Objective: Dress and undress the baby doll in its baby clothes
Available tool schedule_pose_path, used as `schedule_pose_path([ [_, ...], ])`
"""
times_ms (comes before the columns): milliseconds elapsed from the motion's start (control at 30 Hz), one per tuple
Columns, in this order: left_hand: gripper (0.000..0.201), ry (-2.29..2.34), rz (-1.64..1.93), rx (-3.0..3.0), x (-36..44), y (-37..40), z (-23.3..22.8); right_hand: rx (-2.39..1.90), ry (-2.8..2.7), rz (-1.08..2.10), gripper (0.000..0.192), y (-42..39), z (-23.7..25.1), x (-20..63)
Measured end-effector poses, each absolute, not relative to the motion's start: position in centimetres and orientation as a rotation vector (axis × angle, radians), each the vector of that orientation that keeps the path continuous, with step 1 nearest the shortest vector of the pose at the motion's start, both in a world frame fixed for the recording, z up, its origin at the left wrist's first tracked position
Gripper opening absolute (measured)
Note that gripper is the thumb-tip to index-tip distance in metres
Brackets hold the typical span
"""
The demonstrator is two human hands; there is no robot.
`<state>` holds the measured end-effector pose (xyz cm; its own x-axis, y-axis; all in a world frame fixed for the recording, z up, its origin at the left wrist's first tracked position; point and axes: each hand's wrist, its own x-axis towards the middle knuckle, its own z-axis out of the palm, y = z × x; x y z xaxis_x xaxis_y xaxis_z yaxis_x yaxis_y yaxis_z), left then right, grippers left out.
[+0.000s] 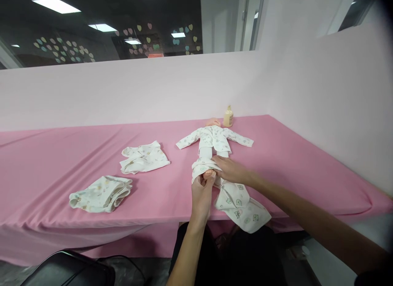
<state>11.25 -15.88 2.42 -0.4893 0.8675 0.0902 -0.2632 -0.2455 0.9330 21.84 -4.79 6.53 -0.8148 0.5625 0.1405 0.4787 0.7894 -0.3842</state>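
Observation:
A baby doll (213,122) lies on its back on the pink cloth, its head toward the wall. It wears a white printed jacket (213,135) with both sleeves spread out. White printed trousers (241,204) are bunched around its lower legs, and one trouser leg hangs over the table's front edge. My left hand (202,194) is closed, pinching the doll's foot (208,174) at the trouser opening. Fingers bent, my right hand (230,170) grips the gathered trouser fabric just above that foot. Its fingertips are partly hidden in the cloth.
A folded white printed garment (144,157) lies left of the doll, with a folded printed cloth (101,194) nearer the front. A pale yellow bottle (228,117) stands beside the doll's head. The pink-covered table (159,200) meets walls behind and right. A black chair (70,269) is below left.

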Motion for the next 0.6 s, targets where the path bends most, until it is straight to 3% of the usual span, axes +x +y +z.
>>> schedule_pose_path([
  [167,0.027,1.695,1.817,1.183,10.0,-15.4,1.3,-0.792,-2.727,0.523,0.021,-4.4,6.5,21.4],
  [367,0.028,2.068,1.732,1.556,9.5,-14.9,-0.5,-0.79,-2.663,0.756,0.056,-3.4,5.5,21.2],
  [600,0.024,2.407,1.814,1.641,9.2,-13.6,-1.9,-0.763,-2.632,0.531,0.048,-3.8,4.7,20.5],
])
